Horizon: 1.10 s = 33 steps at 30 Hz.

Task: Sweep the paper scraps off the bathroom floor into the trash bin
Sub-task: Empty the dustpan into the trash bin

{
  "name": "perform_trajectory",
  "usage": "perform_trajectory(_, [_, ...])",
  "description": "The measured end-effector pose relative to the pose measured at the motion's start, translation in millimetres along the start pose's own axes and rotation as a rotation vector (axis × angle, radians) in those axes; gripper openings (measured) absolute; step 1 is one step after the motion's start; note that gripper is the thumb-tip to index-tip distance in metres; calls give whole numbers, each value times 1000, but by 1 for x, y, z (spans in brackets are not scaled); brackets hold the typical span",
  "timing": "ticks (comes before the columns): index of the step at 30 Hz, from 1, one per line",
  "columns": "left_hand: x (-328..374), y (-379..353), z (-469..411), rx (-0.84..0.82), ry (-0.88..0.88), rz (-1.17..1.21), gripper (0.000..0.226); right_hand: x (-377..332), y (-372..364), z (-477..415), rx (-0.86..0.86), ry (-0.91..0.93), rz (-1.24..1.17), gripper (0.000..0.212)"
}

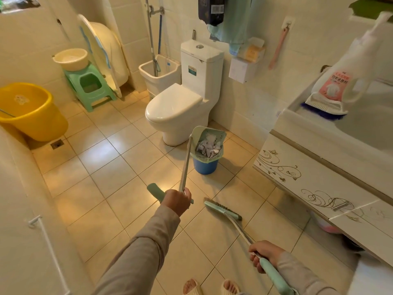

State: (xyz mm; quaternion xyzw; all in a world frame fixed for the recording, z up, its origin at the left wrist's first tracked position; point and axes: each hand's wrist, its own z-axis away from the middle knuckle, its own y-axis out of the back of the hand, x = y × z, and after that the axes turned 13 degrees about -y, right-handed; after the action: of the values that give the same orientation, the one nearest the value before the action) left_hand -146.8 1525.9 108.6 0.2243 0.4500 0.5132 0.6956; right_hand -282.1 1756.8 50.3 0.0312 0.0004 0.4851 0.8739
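My left hand (177,201) grips the long handle of a pale green dustpan (209,135). The pan is tipped over the blue trash bin (205,166), which stands beside the toilet. White paper scraps (207,146) lie heaped in the pan's mouth and the bin's top. My right hand (264,254) holds the green grip of a broom. The broom head (222,209) rests on the tiled floor in front of my feet, to the right of the left hand. I see no scraps on the visible floor tiles.
A white toilet (176,107) stands behind the bin. A white vanity cabinet (319,177) runs along the right. A yellow bucket (32,111), a green stool (90,86) with a basin, and a mop sink (159,73) line the far left and back walls.
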Motion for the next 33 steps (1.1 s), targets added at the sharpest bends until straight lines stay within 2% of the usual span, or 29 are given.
perform_trajectory(3, [-11,-1,0,-14,5,-76,42,-1,-1,1,-1,-4,1,43])
perform_trajectory(8, [-31,14,-2,-48,-157,-338,47,-2,-2,3,5,-7,11,44])
perform_trajectory(18, [-32,21,1,-49,-204,-445,47,-2,-5,4,21,-15,38,43])
perform_trajectory(24, [-20,9,7,-96,-193,-418,48,-5,0,5,2,-12,8,41])
perform_trajectory(29, [-36,18,9,-123,-312,-580,51,-6,1,5,1,-21,12,42])
perform_trajectory(33, [-39,24,12,-135,-297,-611,50,-5,4,3,-8,-33,19,44])
